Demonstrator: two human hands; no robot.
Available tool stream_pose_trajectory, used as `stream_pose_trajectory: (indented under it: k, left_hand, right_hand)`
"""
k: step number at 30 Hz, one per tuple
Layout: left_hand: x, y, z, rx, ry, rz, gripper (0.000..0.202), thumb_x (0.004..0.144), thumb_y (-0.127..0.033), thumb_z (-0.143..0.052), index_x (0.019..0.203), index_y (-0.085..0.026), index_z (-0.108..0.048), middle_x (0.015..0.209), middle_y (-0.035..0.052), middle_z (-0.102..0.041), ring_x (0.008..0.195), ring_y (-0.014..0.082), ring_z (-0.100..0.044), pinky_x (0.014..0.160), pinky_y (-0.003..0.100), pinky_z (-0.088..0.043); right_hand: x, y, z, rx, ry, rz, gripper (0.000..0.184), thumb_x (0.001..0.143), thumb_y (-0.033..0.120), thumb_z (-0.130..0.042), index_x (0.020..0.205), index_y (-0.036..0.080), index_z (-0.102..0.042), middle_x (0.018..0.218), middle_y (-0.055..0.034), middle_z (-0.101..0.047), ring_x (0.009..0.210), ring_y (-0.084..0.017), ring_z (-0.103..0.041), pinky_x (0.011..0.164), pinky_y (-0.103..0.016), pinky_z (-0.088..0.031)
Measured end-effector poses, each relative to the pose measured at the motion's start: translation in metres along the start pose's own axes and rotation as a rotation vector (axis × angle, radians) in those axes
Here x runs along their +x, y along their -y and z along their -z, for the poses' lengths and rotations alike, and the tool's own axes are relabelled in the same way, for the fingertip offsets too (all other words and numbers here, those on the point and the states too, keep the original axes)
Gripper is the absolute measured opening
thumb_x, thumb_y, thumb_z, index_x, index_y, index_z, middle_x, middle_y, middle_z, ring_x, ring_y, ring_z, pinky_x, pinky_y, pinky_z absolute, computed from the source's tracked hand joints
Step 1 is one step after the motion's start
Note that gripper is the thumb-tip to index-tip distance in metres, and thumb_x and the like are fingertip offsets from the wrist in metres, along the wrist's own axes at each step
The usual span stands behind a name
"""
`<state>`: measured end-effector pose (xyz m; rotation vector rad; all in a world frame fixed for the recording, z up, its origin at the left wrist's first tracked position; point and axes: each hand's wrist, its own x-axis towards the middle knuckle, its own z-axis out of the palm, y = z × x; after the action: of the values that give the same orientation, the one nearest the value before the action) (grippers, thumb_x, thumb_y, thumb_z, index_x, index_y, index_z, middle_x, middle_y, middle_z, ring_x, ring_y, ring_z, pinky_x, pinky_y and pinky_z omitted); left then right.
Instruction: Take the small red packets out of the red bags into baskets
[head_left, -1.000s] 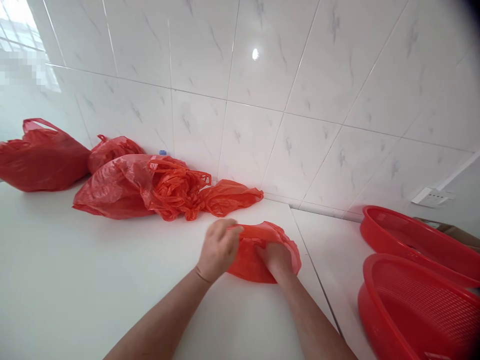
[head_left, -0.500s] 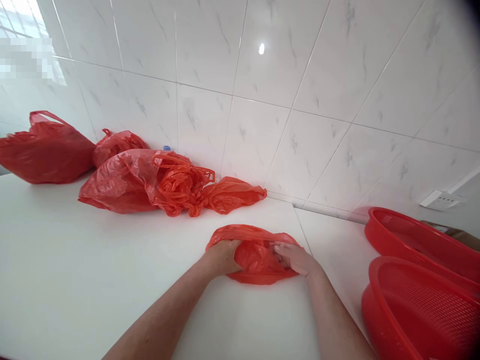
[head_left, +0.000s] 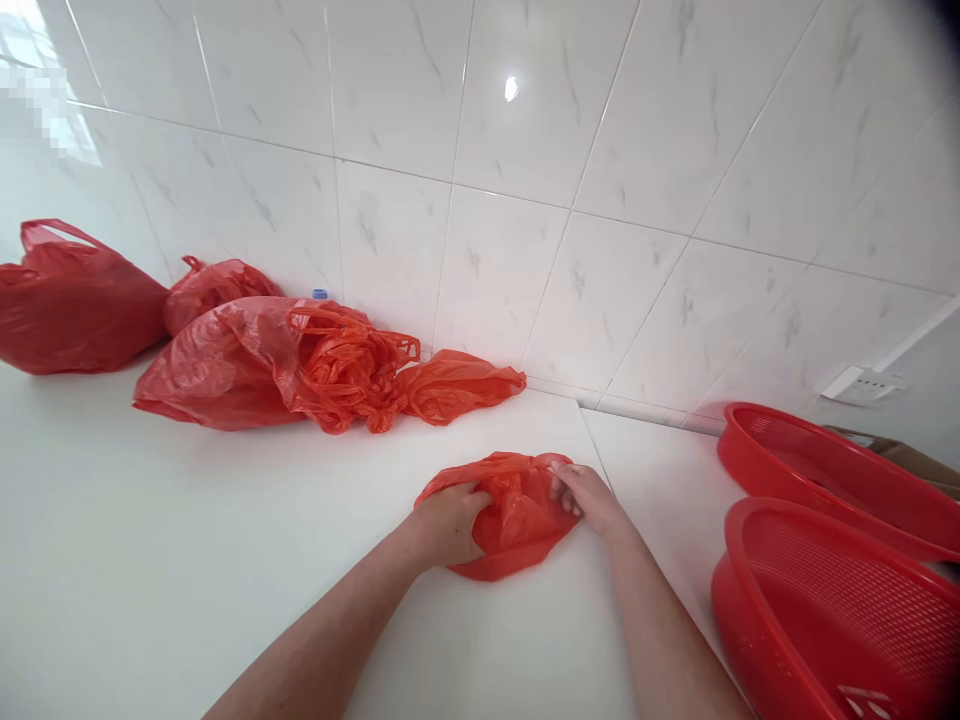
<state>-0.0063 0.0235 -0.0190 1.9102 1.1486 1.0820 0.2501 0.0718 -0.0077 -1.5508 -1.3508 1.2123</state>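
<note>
A thin red plastic bag (head_left: 517, 510) lies on the white tabletop with its mouth spread open toward me. My left hand (head_left: 454, 522) reaches into the left side of the mouth and grips the plastic; the thumb shows and the other fingertips are partly hidden inside. At the right end, my right hand (head_left: 583, 490) pinches the rim between thumb and forefinger, with the other fingers curled against the bag. Crumpled film shows inside the mouth.
Along the tiled wall rest a full red bag (head_left: 82, 310), a smaller knotted bag (head_left: 221, 290), a bag stuffed with crumpled bags (head_left: 255, 365) and a flattened bag (head_left: 457, 385). Two red baskets (head_left: 757, 590) stand at right, below a wall socket (head_left: 859, 385). A table seam (head_left: 596, 435) runs behind my right hand.
My right hand has shifted slightly left and up, drawing its end of the rim with it. The bag's mouth is narrower and more tilted. The view has turned slightly right.
</note>
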Motion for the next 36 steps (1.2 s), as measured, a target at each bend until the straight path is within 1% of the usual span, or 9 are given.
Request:
stream_pose_trajectory:
  k: [4,7,11,13,17,23,27,30,36]
  left_hand:
    - [0.006,-0.007,0.002,0.269,0.057,-0.089,0.024,0.057,-0.041,-0.073,0.07,-0.023,-0.067,0.078,0.0046,-0.064,0.068,0.0229,-0.057,0.055,0.03,-0.04]
    - [0.01,-0.015,0.003,0.356,0.038,-0.104,0.024,0.075,-0.045,-0.058,0.077,-0.023,-0.066,0.09,0.0064,-0.064,0.079,0.0236,-0.058,0.068,0.033,-0.043]
    - [0.011,-0.018,0.003,0.43,0.037,-0.142,0.015,0.08,-0.03,-0.052,0.087,-0.024,-0.064,0.094,0.0077,-0.063,0.082,0.0235,-0.058,0.07,0.034,-0.043]
    - [0.011,-0.013,0.005,0.466,0.007,-0.104,0.035,0.072,-0.029,-0.063,0.106,-0.026,-0.06,0.108,0.0085,-0.06,0.093,0.0267,-0.057,0.077,0.036,-0.044]
    - [0.013,0.002,0.011,0.554,-0.028,0.031,0.078,0.058,-0.031,-0.074,0.13,-0.025,-0.044,0.132,0.012,-0.047,0.119,0.033,-0.043,0.094,0.042,-0.038]
    - [0.015,0.006,0.016,0.489,-0.062,-0.021,0.066,0.065,-0.033,-0.071,0.127,-0.024,-0.048,0.126,0.0107,-0.051,0.115,0.031,-0.048,0.091,0.04,-0.04]
    - [0.016,-0.006,0.016,0.509,-0.119,-0.188,0.03,0.082,-0.027,-0.054,0.112,-0.023,-0.058,0.107,0.0084,-0.06,0.1,0.0251,-0.054,0.086,0.037,-0.043]
    - [0.015,-0.011,0.013,0.542,-0.093,-0.288,0.026,0.083,-0.023,-0.051,0.108,-0.023,-0.06,0.102,0.008,-0.061,0.097,0.0239,-0.055,0.088,0.039,-0.042]
    - [0.012,-0.005,0.007,0.657,-0.065,-0.29,0.052,0.064,-0.031,-0.074,0.113,-0.024,-0.058,0.134,0.0098,-0.046,0.125,0.0329,-0.036,0.102,0.051,-0.028]
  right_hand:
    - [-0.004,0.006,-0.01,-0.074,0.0,0.244,0.034,0.076,0.051,-0.056,0.068,0.018,-0.057,0.058,0.0024,-0.058,0.048,-0.009,-0.048,0.048,-0.023,-0.037]
    - [-0.009,0.011,-0.026,-0.126,-0.015,0.357,0.034,0.074,0.048,-0.059,0.094,0.02,-0.063,0.092,-0.004,-0.066,0.084,-0.018,-0.061,0.073,-0.03,-0.047]
    - [-0.011,0.011,-0.046,-0.486,0.028,0.394,0.07,0.063,0.047,-0.07,0.127,0.027,-0.05,0.134,-0.0074,-0.047,0.124,-0.027,-0.04,0.098,-0.042,-0.037]
    - [-0.009,0.008,-0.048,-0.669,0.042,0.384,0.085,0.056,0.048,-0.074,0.133,0.03,-0.044,0.139,-0.0069,-0.04,0.13,-0.03,-0.031,0.103,-0.045,-0.03]
    - [-0.003,0.003,-0.037,-0.849,0.094,0.293,0.098,0.052,0.053,-0.075,0.139,0.034,-0.034,0.144,-0.0063,-0.035,0.132,-0.032,-0.026,0.103,-0.047,-0.026]
    - [-0.012,0.015,-0.025,-0.796,0.097,0.293,0.086,0.057,0.052,-0.073,0.134,0.031,-0.043,0.136,-0.0071,-0.046,0.125,-0.032,-0.039,0.091,-0.04,-0.037]
    - [-0.019,0.027,-0.031,-0.759,-0.167,0.343,0.045,0.079,0.058,-0.049,0.108,0.026,-0.063,0.099,-0.0065,-0.067,0.09,-0.024,-0.06,0.069,-0.034,-0.042]
    - [-0.019,0.029,-0.041,-0.844,-0.423,0.401,0.045,0.089,0.053,-0.033,0.081,0.022,-0.064,0.07,-0.0044,-0.065,0.063,-0.019,-0.057,0.058,-0.031,-0.037]
    - [-0.015,0.018,-0.048,-0.924,-0.538,0.583,0.038,0.09,0.048,-0.035,0.094,0.018,-0.058,0.089,-0.0097,-0.066,0.089,-0.023,-0.057,0.069,-0.032,-0.04]
